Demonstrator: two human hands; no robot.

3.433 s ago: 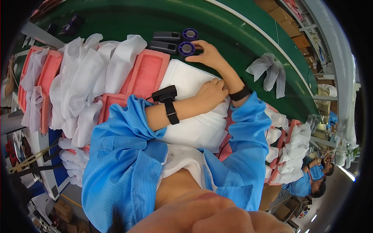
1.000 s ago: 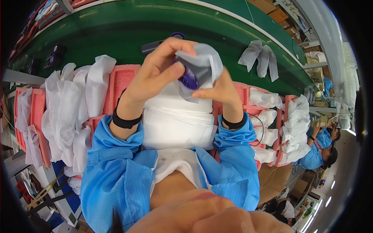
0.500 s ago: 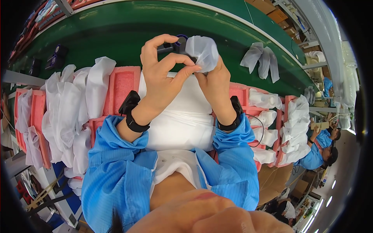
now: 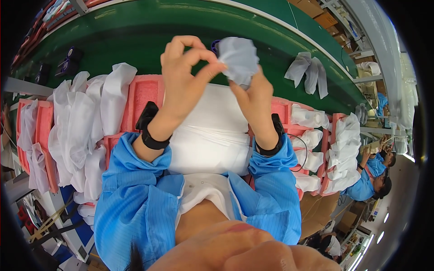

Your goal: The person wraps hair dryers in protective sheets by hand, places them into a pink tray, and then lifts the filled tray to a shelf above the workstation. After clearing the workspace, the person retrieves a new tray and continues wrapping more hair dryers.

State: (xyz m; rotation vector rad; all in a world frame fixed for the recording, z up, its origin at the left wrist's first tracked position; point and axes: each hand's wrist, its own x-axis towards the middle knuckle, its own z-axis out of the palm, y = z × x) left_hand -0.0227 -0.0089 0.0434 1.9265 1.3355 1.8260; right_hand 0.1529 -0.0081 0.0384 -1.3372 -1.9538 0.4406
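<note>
A translucent white plastic bag point(image 4: 238, 58) hangs between my hands above the green surface. My right hand point(image 4: 255, 95) grips its lower end; what the bag contains, if anything, cannot be made out. On the other side my left hand point(image 4: 186, 74) pinches the bag's left edge between thumb and forefinger, the other fingers curled. Just behind the bag a dark part with a purple ring point(image 4: 215, 45) is partly hidden. Below both hands lies a stack of white sheets point(image 4: 208, 149).
Pink foam trays point(image 4: 147, 97) with white-bagged items point(image 4: 74, 131) are at left; more wrapped items point(image 4: 343, 153) fill trays at right. Loose translucent bags point(image 4: 308, 74) lie at far right on the green surface point(image 4: 149, 34). Dark purple-ringed devices point(image 4: 68, 62) stand far left. Co-workers point(image 4: 370, 178) are at right.
The bag has risen slightly and turned, covering more of the purple-ringed part. My left hand has shifted up and left, and my right hand slightly right and down.
</note>
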